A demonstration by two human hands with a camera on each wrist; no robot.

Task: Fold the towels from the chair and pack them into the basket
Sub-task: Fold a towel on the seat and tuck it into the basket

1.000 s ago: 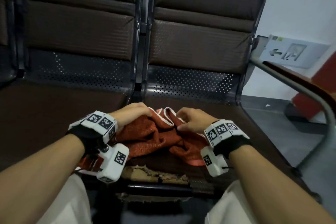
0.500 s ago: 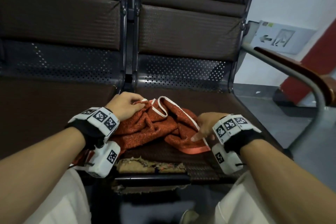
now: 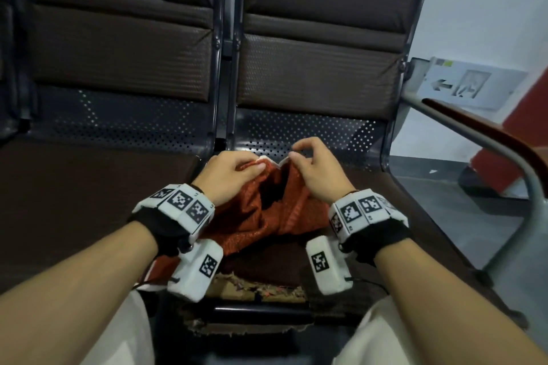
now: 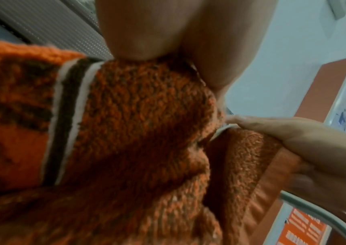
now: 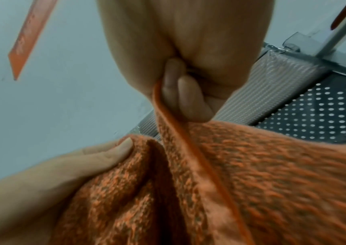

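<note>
An orange-red knitted towel with a white hem hangs bunched above the brown chair seat. My left hand pinches its top edge on the left; my right hand pinches the hem just beside it. In the left wrist view the towel fills the frame, with a white-and-brown stripe, and the right hand grips it at the right. In the right wrist view the fingers curl round the towel's hem, and the left hand holds the cloth at lower left. No basket is in view.
Two brown padded seats with perforated metal backs stand side by side. A metal armrest with a wooden top runs down the right. The seat's front edge is torn and frayed. A white wall with an arrow sign lies to the right.
Both hands have lifted the towel off the seat. The right hand moved from the lower right hem up to the top edge, next to the left hand.
</note>
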